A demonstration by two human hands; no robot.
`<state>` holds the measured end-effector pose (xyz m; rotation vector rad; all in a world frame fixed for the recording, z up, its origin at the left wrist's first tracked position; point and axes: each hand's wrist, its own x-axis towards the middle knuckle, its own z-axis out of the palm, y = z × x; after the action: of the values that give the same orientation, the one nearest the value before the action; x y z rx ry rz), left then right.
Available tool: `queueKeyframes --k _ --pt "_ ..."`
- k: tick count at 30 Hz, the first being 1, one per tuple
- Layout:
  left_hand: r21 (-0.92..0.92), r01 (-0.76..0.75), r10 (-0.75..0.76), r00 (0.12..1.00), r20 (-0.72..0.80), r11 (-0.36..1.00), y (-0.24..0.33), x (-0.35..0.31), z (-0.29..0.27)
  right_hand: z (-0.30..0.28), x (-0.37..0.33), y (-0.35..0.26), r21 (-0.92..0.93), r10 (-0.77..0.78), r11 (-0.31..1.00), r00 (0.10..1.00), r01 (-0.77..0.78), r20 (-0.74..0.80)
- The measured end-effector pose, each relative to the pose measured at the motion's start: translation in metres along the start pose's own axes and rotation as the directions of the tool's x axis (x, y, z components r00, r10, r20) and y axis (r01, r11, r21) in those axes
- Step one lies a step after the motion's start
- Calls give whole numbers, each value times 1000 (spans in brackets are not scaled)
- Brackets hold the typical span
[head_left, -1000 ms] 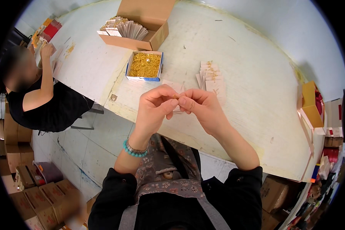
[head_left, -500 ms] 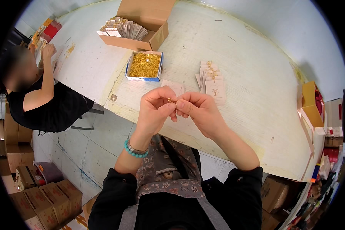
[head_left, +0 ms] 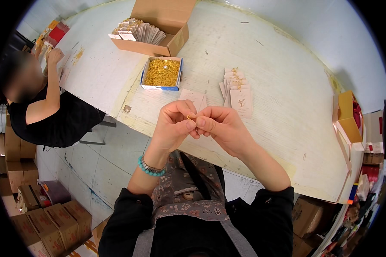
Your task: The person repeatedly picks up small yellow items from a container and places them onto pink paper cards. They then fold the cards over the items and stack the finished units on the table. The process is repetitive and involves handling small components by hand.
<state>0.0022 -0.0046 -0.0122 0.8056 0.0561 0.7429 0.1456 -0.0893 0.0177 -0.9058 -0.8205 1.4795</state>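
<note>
My left hand (head_left: 174, 124) and my right hand (head_left: 223, 127) meet fingertip to fingertip above the near edge of the white table (head_left: 287, 107). Between the fingers of both sits a tiny gold piece (head_left: 190, 117). A turquoise bead bracelet circles my left wrist. A pale pink card (head_left: 194, 97) lies on the table just behind my hands. Farther back stands a small blue-edged box (head_left: 162, 73) full of gold pieces, and to its right a fanned pile of pale cards (head_left: 237, 89) with gold pieces on them.
An open cardboard box (head_left: 165, 26) holding upright cards stands at the back. Another person (head_left: 38, 107) works at the table's left end. A gold gift box (head_left: 349, 118) with ribbon sits at the right edge. Brown cartons (head_left: 43, 218) are stacked on the floor at lower left.
My hands have dropped slightly toward me and my fingertips have shifted on the small gold piece. The person on the left has stayed in place.
</note>
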Motion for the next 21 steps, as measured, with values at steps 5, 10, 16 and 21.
queueKeyframes --k 5,10,16,21 --pt "90 -19 17 1000 21 996 4 -2 -4 0 1 2 15 64 998 997 -65 35" --pt "126 -2 3 1000 -6 992 5 -5 0 -6 3 5 74 108 990 989 -116 104" --pt "115 10 -9 1000 -9 993 3 -8 -3 -5 2 3 89 135 985 983 -146 123" --pt "91 4 -4 1000 -6 996 1 -7 -2 -5 2 5 106 119 986 987 -131 110"
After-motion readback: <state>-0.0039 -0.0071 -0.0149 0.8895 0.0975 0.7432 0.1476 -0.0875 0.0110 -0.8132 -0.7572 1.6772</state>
